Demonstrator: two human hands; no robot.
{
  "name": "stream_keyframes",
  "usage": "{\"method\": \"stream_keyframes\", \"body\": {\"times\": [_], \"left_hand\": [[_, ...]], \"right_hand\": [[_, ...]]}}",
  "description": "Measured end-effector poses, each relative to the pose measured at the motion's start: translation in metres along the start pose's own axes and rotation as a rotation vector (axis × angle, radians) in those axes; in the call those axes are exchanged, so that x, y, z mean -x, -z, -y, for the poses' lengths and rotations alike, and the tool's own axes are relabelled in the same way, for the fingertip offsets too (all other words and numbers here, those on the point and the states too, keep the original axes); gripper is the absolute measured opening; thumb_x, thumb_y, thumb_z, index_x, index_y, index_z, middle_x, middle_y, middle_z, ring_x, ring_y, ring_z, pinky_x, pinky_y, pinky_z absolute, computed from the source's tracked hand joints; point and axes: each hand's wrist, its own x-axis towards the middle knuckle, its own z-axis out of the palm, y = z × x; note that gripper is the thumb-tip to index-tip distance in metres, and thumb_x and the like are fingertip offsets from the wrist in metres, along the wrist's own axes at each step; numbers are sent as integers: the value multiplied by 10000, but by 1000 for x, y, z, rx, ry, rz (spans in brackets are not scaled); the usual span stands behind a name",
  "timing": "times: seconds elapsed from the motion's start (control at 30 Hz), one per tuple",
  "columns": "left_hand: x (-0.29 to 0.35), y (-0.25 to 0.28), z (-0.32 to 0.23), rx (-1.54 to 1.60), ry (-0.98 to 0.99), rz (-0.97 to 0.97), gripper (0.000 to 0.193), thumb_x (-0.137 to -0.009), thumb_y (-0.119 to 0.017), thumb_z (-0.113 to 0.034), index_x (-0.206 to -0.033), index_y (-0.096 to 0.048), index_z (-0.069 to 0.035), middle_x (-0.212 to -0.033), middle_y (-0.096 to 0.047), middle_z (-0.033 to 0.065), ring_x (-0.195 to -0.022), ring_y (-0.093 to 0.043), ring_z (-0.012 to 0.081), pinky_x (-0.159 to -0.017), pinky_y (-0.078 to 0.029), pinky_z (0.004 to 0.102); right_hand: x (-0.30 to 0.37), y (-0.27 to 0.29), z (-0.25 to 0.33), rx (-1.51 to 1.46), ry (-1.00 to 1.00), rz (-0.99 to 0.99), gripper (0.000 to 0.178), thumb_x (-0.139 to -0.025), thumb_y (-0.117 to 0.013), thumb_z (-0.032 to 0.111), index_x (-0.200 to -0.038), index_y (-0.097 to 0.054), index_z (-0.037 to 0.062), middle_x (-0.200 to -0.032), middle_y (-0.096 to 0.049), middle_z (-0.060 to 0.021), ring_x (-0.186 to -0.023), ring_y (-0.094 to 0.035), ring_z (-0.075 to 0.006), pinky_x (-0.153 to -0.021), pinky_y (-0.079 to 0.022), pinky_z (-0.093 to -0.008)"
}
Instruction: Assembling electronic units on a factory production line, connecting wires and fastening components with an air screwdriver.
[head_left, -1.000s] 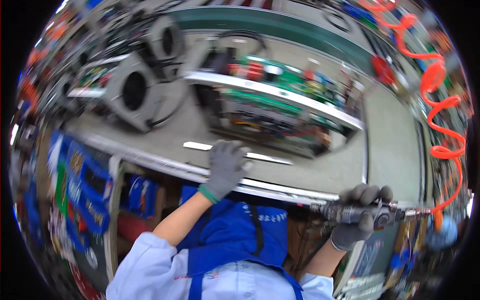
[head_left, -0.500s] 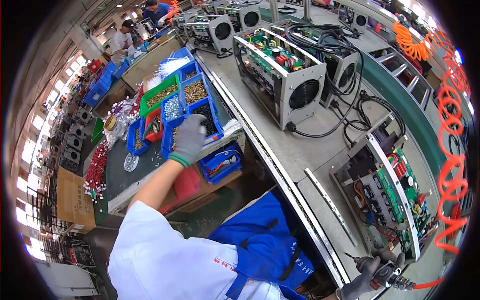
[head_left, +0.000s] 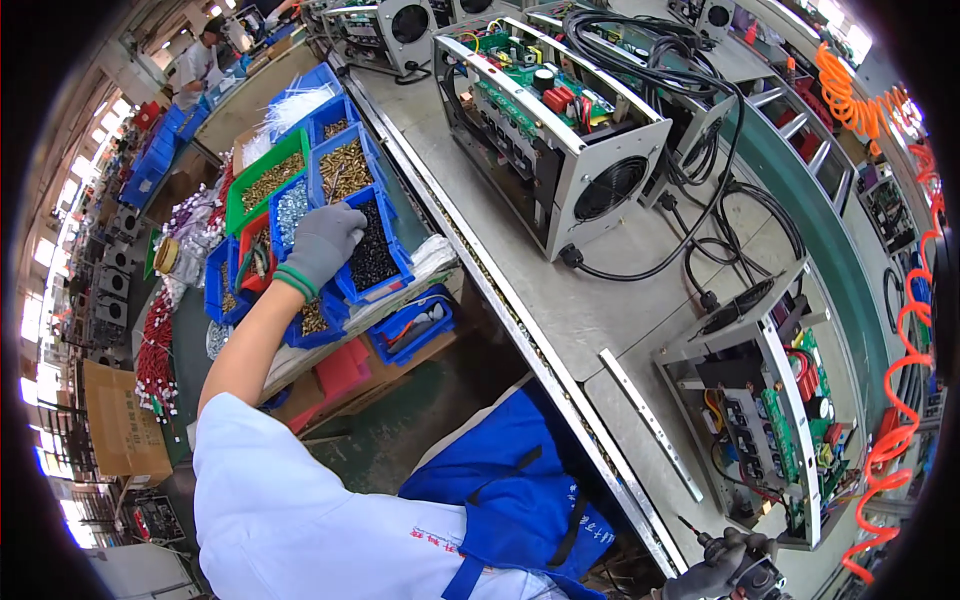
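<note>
Gripping driver [head_left: 757, 580] near bench edge [head_left: 602, 452]: right hand [head_left: 722, 570]; left hand [head_left: 328, 242] at screw-bin rim [head_left: 385, 288], grip unclear.

grey glove [head_left: 325, 243], black screws [head_left: 372, 255], blue apron [head_left: 505, 500]

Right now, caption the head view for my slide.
Gloved left hand at blue bins of small fasteners; gloved right hand holding a driver near an open metal chassis.

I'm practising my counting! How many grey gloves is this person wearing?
2: one is on the left hand, over the blue bins; the other is on the right hand, wrapped around a power tool.
</note>
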Motion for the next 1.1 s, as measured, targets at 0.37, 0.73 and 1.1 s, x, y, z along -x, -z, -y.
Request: {"method": "stream_keyframes", "body": {"times": [0.37, 0.73, 1.1], "left_hand": [[-7, 17, 2, 257, -32, -162, 137, -808, -628, -112, -940, -636, -75, -896, -628, 150, -850, -610, 351, -745, -488, 424], [15, 57, -155, 1832, 145, 659, 397, -877, -624, -400, -877, -588, -4, -740, -582, 56, -601, -537, 120, -492, -440, 243], [91, 16, -354, 2126, 31, 1461, 306, -944, -559, -168, -1165, -540, 42, -926, -563, 51, -748, -524, 100, -679, -458, 221]], "right_hand": [[9, 14, -6, 214, -54, 73, 358, -769, -605, -123, -1056, -510, 70, -903, -594, -117, -658, -615, -209, -492, -538, -283], [15, -15, -5, 497, 186, 127, 251, -655, -634, -87, -820, -509, 56, -763, -529, -69, -685, -543, -186, -639, -452, -308], [20, -44, 78, -425, 502, 333, 409, -780, -690, 104, -1131, -492, 38, -774, -441, -39, -489, -476, -98, -468, -481, -265]]}}
